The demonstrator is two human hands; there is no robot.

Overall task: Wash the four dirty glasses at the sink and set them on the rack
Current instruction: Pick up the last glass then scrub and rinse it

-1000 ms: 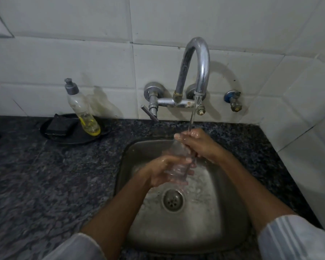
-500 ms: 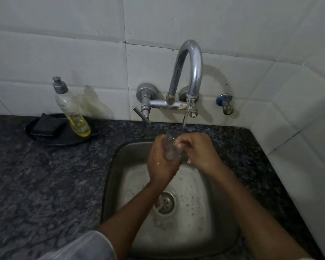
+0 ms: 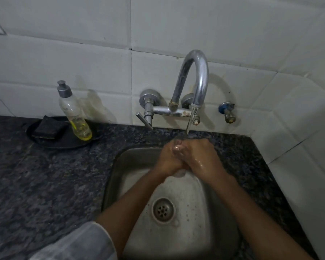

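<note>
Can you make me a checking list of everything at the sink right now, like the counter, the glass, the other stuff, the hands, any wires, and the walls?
Surface: dark speckled stone counter around a wet steel sink with a drain.
Job's things: one clear glass, mostly hidden between the hands, under running water from the tap. No rack or other glasses in view.
Clutter: soap bottle with yellow liquid and a dark sponge on a black tray.
Hands: left hand and right hand both wrap the glass.
Cables: nothing seen.
Surroundings: white tiled wall, small blue valve.
</note>
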